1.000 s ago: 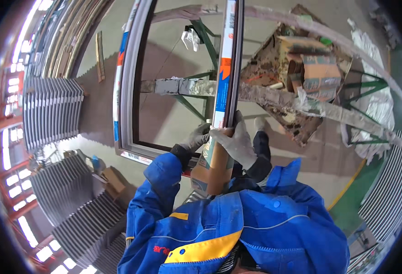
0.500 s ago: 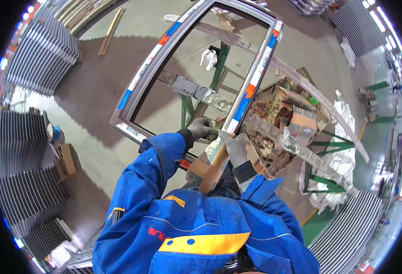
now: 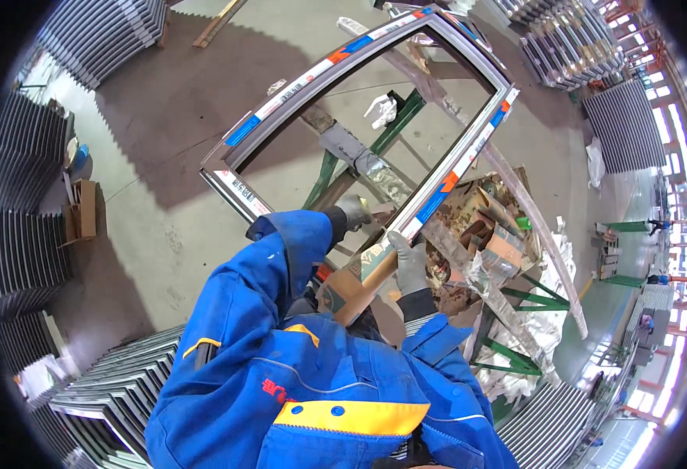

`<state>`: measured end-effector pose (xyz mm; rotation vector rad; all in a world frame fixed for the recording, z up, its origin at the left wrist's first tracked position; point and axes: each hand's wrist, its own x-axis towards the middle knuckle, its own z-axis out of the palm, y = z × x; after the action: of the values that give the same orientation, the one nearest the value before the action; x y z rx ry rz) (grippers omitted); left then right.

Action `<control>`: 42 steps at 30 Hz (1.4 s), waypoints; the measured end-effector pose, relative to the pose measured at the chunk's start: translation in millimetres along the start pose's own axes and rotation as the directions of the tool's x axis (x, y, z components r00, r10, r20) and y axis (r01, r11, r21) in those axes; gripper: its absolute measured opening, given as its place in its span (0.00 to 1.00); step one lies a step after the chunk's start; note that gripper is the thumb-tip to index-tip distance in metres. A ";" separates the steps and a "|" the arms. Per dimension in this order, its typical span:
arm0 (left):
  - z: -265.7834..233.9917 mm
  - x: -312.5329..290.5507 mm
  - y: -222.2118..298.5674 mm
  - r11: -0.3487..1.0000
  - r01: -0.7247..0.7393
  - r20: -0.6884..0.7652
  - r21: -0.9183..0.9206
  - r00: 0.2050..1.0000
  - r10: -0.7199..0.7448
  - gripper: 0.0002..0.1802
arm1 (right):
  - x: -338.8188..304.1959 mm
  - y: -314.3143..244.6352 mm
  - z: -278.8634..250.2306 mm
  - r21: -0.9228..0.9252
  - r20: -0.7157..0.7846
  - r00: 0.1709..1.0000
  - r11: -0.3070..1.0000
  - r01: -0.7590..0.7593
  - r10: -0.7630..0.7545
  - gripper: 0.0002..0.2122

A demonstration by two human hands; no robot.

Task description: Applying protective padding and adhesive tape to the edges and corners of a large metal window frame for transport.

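Observation:
A grey rectangular window frame (image 3: 310, 91), faced with printed white, blue and orange film, lies across supports in front of me. A folded brown cardboard sheet (image 3: 349, 288) sits over its near right corner, close to my body. My right hand (image 3: 410, 264), in a grey glove, is closed on the cardboard's upper right edge, against the frame. My left hand (image 3: 351, 213), also gloved, is inside the frame opening, left of the cardboard. Its fingers are curled; something small and yellowish shows at the fingertips, too small to name.
Green stands with padded bars (image 3: 351, 156) hold the frame up. Right of it is a bin of cardboard scraps (image 3: 499, 234), with crumpled white sheeting (image 3: 542, 320) beyond. Stacked grey frames (image 3: 23, 156) line the left; an open cardboard box (image 3: 85, 209) stands near them.
The view has shifted, so the frame sits further right in it. My left hand has moved up and away from the cardboard edge; my right hand stays on the cardboard.

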<state>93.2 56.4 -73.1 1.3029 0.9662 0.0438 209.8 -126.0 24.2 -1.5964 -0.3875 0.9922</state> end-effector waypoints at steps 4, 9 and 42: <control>-15.7 -41.4 45.7 0.986 -0.110 -0.072 -0.124 0.992 0.101 0.12 | 1.8 -3.1 -0.1 0.014 0.024 1.000 1.000 -0.011 0.010 0.23; 21.4 -127.9 126.2 0.960 -0.272 0.058 -0.073 0.959 0.276 0.28 | 1.5 -6.1 -2.6 -0.010 -0.009 0.999 0.999 -0.034 0.034 0.22; 95.9 -152.0 87.5 0.950 -0.241 0.148 -0.199 0.951 0.272 0.17 | -100.4 -31.3 -50.7 -0.198 0.086 0.842 0.820 0.538 -0.532 0.30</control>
<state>98.9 -71.4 80.6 1.2372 0.6238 0.2108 198.0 -221.0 91.0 -1.5351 -0.9354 0.5447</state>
